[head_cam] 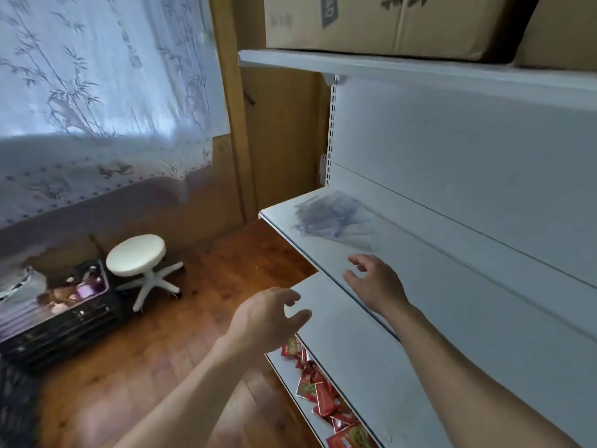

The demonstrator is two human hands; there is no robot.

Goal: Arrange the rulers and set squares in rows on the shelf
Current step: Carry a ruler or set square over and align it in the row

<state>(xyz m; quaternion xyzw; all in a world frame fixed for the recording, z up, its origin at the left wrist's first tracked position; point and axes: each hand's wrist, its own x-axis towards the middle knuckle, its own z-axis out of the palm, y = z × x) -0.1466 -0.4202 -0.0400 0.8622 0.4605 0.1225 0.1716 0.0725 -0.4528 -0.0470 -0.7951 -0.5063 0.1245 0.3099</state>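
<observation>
Right hand released over shelf edge, left hand released just outside; ruler pile beyond

White shelving unit. Top shelf: two cardboard boxes side by side. Middle shelf: loose pile of clear rulers and set squares toward its left end, blurred. Next shelf down: bare surface. Lowest shelf: scattered red packets. Wooden floor: white stool, black crate.
</observation>
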